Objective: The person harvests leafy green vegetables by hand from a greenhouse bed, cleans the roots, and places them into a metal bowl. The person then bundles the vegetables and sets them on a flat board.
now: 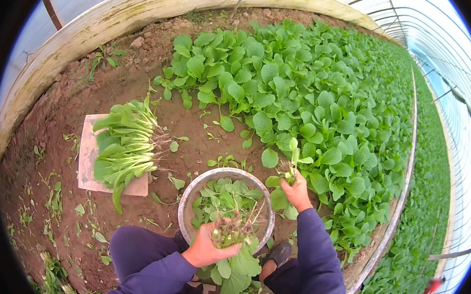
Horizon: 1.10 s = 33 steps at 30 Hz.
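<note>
My left hand [209, 246] is closed around a bunch of leafy green plants [238, 270], roots up and leaves hanging down, over the near side of a round basin [181, 212]. Loose green leaves [212, 198] lie inside the basin. To the right of the basin, my right hand [298, 192] grips a few uprooted plants [294, 160] with roots showing, at the edge of the growing bed. On the left, a pile of pulled plants [128, 140] rests on a pale board [87, 150], roots pointing right.
A dense bed of leafy greens [303, 90] spreads ahead and right, bordered by a pale rail [396, 221]. Scattered leaves and seedlings lie on brown soil [70, 201]. Tied bunches [52, 269] lie at lower left. A plastic wall [118, 14] curves behind. Part of a person in red [433, 286] shows far right.
</note>
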{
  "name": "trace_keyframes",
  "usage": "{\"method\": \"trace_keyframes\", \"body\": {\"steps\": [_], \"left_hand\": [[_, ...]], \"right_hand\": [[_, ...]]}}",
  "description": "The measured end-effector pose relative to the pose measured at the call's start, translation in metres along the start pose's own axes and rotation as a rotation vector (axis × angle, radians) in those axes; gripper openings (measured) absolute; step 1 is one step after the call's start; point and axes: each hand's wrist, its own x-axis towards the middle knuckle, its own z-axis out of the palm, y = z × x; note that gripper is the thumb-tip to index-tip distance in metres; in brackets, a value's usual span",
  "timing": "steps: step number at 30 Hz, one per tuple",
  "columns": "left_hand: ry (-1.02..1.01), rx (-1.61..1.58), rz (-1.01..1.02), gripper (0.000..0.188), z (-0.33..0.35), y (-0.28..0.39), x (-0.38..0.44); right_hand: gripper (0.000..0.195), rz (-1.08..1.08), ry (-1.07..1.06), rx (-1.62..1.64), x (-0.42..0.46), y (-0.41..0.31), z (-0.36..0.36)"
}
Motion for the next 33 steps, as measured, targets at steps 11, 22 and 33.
{"method": "trace_keyframes", "body": {"steps": [11,22,33], "left_hand": [[-0.006,0.011,0.156,0.043,-0.009,0.009,-0.018],[-0.119,0.056,0.209,0.054,-0.019,0.003,-0.033],[-0.344,-0.03,0.126,0.053,-0.01,0.005,-0.024]], "right_hand": [[0.021,-0.331,0.014,-0.206,-0.07,-0.152,-0.027],[0.088,-0.457,0.376,-0.591,-0.135,-0.206,-0.056],[0.016,-0.116,0.24,0.242,-0.126,-0.161,-0.027]]}}
